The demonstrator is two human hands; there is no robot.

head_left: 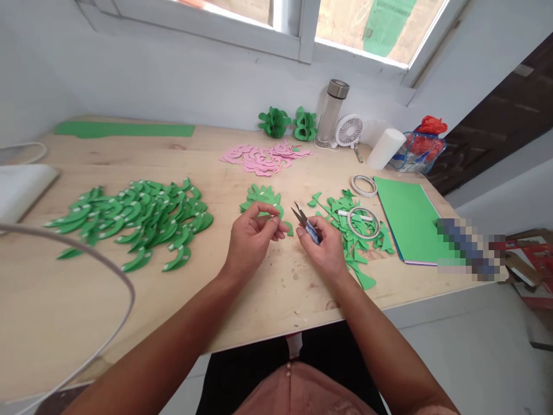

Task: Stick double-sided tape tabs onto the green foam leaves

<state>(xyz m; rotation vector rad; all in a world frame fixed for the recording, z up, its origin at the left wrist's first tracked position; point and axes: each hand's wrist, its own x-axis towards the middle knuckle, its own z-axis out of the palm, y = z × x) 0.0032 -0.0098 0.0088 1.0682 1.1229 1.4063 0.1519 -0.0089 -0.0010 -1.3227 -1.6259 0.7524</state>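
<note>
My right hand (323, 245) is closed around a small pair of scissors (307, 225), whose blades point up and to the left. Just left of it is my left hand (254, 233), thumb and fingertips pressed together; anything between them is too small to make out. Green leaf-like cutouts (260, 196) lie behind my left hand, and a small green piece (290, 229) rests between the hands. Green paper scraps (356, 262) are scattered to the right of my right hand, with a roll of tape (363, 223) on top.
Curved green pieces with white tabs (147, 213) cover the left. Pink cutouts (263, 158), two green paper shapes (275, 122), a bottle (332, 112) and a fan (348, 131) are behind. Green sheets (410, 222) lie right; a cable (125, 282) crosses the left front.
</note>
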